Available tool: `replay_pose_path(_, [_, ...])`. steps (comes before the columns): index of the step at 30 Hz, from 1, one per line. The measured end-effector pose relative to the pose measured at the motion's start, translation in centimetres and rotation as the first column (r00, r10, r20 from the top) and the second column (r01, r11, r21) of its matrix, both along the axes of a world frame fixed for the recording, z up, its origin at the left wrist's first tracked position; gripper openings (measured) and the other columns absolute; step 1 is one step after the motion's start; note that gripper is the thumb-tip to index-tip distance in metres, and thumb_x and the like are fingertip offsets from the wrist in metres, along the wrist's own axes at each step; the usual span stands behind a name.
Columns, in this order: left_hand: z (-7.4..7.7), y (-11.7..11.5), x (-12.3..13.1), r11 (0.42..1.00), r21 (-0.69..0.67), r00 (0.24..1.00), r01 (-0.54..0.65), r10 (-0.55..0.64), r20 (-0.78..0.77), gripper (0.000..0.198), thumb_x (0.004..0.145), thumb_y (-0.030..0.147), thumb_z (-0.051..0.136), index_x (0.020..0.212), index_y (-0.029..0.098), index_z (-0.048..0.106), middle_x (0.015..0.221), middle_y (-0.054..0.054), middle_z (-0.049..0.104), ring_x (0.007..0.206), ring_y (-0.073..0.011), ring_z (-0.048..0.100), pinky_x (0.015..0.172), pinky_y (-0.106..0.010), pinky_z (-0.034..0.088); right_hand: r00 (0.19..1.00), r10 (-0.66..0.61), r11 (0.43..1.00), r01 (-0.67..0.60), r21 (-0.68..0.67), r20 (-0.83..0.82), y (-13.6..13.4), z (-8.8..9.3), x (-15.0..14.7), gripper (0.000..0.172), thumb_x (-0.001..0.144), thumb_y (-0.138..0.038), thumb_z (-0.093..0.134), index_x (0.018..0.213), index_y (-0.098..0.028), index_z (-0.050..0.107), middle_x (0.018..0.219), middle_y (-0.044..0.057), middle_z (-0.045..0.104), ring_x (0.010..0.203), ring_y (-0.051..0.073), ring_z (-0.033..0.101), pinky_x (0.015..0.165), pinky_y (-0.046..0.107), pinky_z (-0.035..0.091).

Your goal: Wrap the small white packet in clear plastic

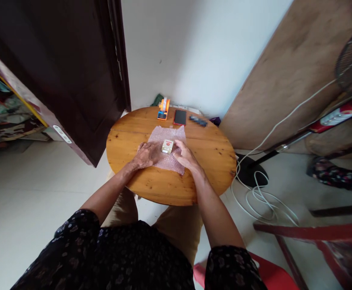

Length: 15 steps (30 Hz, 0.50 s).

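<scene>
A small cream-coloured box point(167, 146) with a red mark on top rests on a sheet of bubble wrap point(171, 164). The sheet lies across the middle of a round wooden table point(212, 161). My left hand point(145, 156) is laid flat over the left part of the sheet, its fingers stretched out and holding nothing. To the right of the box is my right hand point(185, 154), thumb and fingers apart. Its fingertips are close to the box's right side; whether they touch it I cannot tell.
Along the table's far edge stand an orange and blue tape dispenser point(163, 108), a phone point(180, 117) and a blurred dark item point(198, 120). A dark door point(73, 72) is at left. On the right are a fan's base point(252, 170), coiled white cable point(262, 201) and a red chair point(311, 231).
</scene>
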<state>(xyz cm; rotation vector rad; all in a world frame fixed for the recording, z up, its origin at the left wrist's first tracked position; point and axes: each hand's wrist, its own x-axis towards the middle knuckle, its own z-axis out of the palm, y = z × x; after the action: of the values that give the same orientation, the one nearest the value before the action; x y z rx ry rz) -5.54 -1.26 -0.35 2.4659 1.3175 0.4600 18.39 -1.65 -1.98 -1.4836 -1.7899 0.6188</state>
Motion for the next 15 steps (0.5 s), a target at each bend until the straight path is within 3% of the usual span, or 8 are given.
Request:
replay_pose_path(5, [0.2, -0.2, 0.0, 1.0, 0.024, 1.0, 0.0, 0.001, -0.027, 0.074, 0.082, 0.032, 0.06, 0.153, 0.018, 0.045, 0.156, -0.013, 0.051, 0.146, -0.0319, 0.043, 0.127, -0.049, 0.021, 0.999, -0.014, 1.0, 0.015, 0.021, -0.047, -0.3, 0.3, -0.6, 0.071, 0.077, -0.028, 0.073, 0.144, -0.023, 0.052, 0.142, 0.012, 0.063, 0.132, 0.029, 0.06, 0.115, 0.047, 0.044])
replay_pose_path(11, [0.5, -0.7, -0.1, 0.999, 0.046, 0.997, -0.021, 0.025, -0.076, 0.072, 0.082, 0.033, 0.06, 0.151, 0.015, 0.046, 0.154, -0.016, 0.053, 0.143, -0.032, 0.046, 0.125, -0.048, 0.024, 0.999, -0.025, 1.0, 0.024, -0.018, -0.046, -0.1, 0.3, -1.3, 0.05, 0.079, -0.026, 0.068, 0.128, -0.02, 0.062, 0.122, 0.009, 0.074, 0.11, 0.023, 0.07, 0.104, 0.042, 0.051])
replay_pose_path(15, [1.0, -1.3, -0.4, 0.999, 0.033, 0.999, -0.003, 0.005, -0.052, 0.071, 0.082, 0.032, 0.063, 0.15, 0.015, 0.048, 0.152, -0.016, 0.054, 0.142, -0.0325, 0.047, 0.124, -0.047, 0.027, 0.998, -0.003, 1.0, 0.002, -0.009, -0.063, -0.1, 0.3, -0.9, 0.048, 0.077, -0.028, 0.07, 0.124, -0.02, 0.063, 0.12, 0.008, 0.075, 0.111, 0.024, 0.069, 0.105, 0.043, 0.051])
